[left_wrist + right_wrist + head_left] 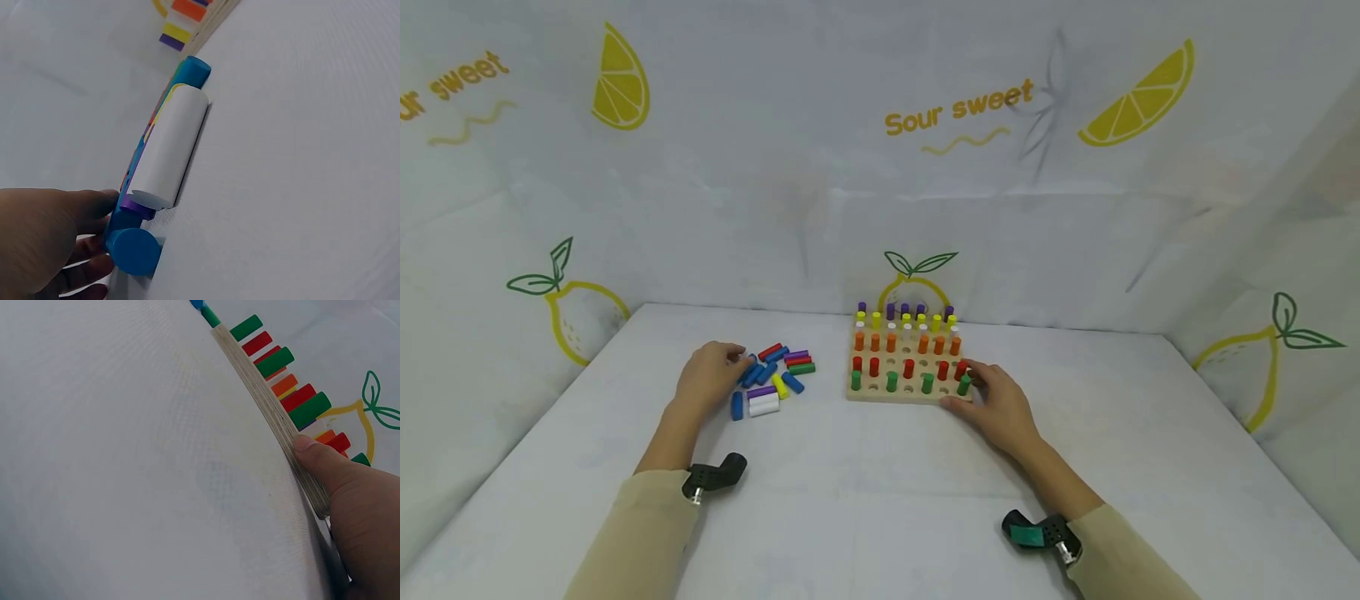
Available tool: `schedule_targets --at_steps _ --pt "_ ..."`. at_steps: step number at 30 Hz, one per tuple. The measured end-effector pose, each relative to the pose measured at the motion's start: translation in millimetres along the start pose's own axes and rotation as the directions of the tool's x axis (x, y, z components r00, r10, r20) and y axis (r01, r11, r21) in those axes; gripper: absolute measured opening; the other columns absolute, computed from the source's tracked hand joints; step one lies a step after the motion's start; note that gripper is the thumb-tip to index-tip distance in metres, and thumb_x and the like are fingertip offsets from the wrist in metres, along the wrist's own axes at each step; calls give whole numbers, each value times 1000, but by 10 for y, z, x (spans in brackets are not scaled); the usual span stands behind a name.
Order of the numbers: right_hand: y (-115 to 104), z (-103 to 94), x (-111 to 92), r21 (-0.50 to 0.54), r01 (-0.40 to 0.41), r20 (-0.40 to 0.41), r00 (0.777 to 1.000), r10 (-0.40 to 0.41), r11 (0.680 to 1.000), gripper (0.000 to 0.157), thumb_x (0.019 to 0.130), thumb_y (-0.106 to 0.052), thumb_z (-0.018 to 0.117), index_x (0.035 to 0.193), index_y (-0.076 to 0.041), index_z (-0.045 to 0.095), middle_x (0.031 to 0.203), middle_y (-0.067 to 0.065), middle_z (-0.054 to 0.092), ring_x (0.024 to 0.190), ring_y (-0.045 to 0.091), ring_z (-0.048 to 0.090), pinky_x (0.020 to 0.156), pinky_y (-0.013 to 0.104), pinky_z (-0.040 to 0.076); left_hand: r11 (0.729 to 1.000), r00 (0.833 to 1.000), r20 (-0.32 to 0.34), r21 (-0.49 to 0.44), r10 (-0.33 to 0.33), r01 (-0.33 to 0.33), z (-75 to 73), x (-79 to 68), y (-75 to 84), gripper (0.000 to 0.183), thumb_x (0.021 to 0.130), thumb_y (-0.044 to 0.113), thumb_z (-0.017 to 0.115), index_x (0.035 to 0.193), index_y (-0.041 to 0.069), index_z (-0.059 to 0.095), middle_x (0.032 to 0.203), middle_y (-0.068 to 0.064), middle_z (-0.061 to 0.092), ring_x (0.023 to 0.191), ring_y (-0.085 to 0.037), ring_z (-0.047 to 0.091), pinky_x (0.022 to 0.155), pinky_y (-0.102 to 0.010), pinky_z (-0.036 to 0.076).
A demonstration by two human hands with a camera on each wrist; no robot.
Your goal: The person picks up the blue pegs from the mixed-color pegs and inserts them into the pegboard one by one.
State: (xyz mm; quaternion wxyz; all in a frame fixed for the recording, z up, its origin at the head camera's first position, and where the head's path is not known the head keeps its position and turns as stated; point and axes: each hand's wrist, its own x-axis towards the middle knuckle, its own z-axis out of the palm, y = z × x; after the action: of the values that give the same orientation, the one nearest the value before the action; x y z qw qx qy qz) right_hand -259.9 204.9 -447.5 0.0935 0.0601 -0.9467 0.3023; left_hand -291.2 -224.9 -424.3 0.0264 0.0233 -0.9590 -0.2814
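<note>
In the head view, my left hand (709, 375) is at the left side of a loose pile of coloured pegs, its fingertips at a blue peg (751, 361). The left wrist view shows thumb and fingers (94, 203) beside the pile; whether they pinch a peg is hidden. Closest to that camera lie a white peg (169, 147) and a blue peg (134, 251). My right hand (1000, 408) grips the front right corner of a wooden pegboard (887, 397), thumb on its front edge (265, 394). Rows of purple, yellow, white, orange, red and green pegs stand in the board.
Loose red, purple, green, yellow, blue and white pegs lie between my left hand and the board, among them a yellow peg (780, 386) and a green peg (802, 368). Several front-row holes show no peg. A lemon-print cloth (760, 208) hangs behind the white table (850, 500).
</note>
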Motion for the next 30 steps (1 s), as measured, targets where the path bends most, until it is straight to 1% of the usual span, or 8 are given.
schedule_targets --at_steps 3,7,16,19,25,30 --pt "-6 -3 4 0 2 -3 1000 -2 1000 81 82 -44 82 145 -4 52 124 17 65 117 32 60 104 51 51 1000 1000 1 -2 14 -14 19 15 2 42 105 28 54 135 -1 62 126 -24 67 110 -37 61 101 -53 51" --pt "-13 -8 5 4 5 -2 1000 -5 1000 80 82 -43 83 145 -3 52 125 17 65 118 32 60 104 51 51 1000 1000 12 -9 23 -23 34 22 5 40 105 27 53 133 0 63 127 -24 67 114 -38 61 104 -55 50" --pt "-26 -26 -12 10 4 3 1000 -4 1000 80 82 -43 82 145 -2 52 125 17 65 118 33 60 105 52 50 998 999 45 -57 1 2 8 7 62 39 103 26 59 131 0 62 129 -24 65 118 -39 60 106 -56 48" --pt "-17 -22 -7 13 2 3 1000 -2 1000 81 82 -43 82 145 -2 52 125 17 65 119 33 60 106 52 50 998 1000 30 -69 3 -1 7 14 55 37 102 26 60 128 1 64 127 -23 66 117 -38 61 104 -56 48" --pt "0 -7 -6 8 10 -4 1000 -10 1000 81 82 -44 83 144 -3 52 125 17 66 118 33 60 105 52 50 998 999 -7 -61 34 -35 18 25 21 34 100 26 63 125 2 67 122 -21 69 113 -37 63 99 -54 51" --pt "7 -4 -7 7 16 -10 1000 -16 1000 80 82 -43 83 144 -2 53 124 17 66 118 33 61 105 52 50 997 999 -17 -61 44 -45 18 24 23 34 99 25 64 124 2 68 122 -21 69 111 -37 63 97 -53 52"
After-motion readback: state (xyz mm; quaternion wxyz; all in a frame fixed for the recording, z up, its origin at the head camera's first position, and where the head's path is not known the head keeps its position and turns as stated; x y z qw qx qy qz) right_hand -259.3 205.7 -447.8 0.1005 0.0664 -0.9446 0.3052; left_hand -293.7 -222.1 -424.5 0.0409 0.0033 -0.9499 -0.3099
